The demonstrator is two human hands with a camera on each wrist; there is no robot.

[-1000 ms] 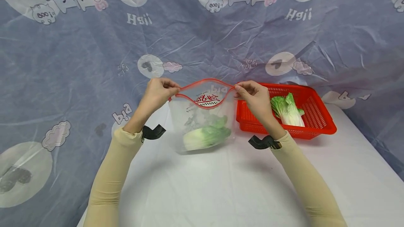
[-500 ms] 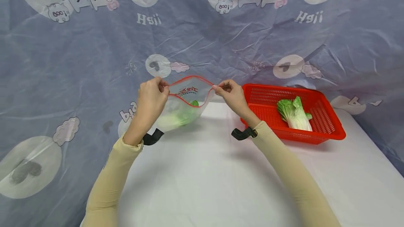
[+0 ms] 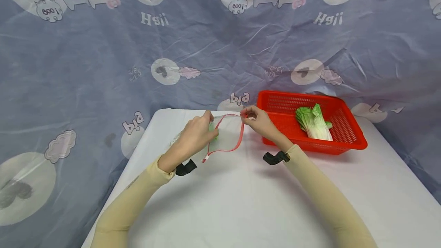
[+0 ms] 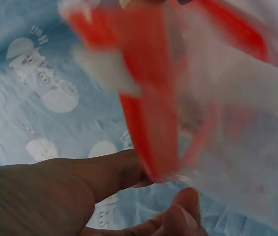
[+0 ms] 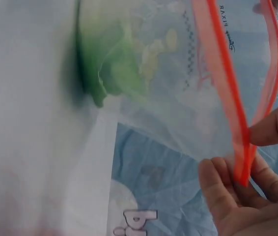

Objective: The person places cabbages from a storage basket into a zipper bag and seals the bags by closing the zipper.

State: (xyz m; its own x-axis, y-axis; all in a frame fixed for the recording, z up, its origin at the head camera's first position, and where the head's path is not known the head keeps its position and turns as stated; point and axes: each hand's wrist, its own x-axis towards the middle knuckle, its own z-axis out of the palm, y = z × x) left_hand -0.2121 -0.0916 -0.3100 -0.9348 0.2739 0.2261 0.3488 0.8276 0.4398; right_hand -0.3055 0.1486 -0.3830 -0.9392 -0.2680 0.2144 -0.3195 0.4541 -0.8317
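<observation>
A clear zip bag [image 3: 224, 150] with a red rim lies tilted over the white table, its mouth gaping toward me. My right hand [image 3: 262, 125] pinches one end of that rim between thumb and fingers, as the right wrist view shows with the red strip [image 5: 227, 88]. Beside the bag's left part is my left hand [image 3: 189, 137], its thumb near the rim; in the left wrist view, thumb and fingers stand apart. The rim's other end hangs loose near the left wrist. Inside the bag is a leafy Chinese cabbage [image 5: 114, 64], mostly hidden by the left hand in the head view.
A red plastic basket [image 3: 284, 129] stands at the right, holding another Chinese cabbage [image 3: 315, 123]. Behind the white table [image 3: 234, 202] hangs a grey-blue printed cloth [image 3: 206, 41].
The bag was held up by both rim ends, then swung left and came down low. The left hand has left its rim end and moved lower; the right hand still pinches its end.
</observation>
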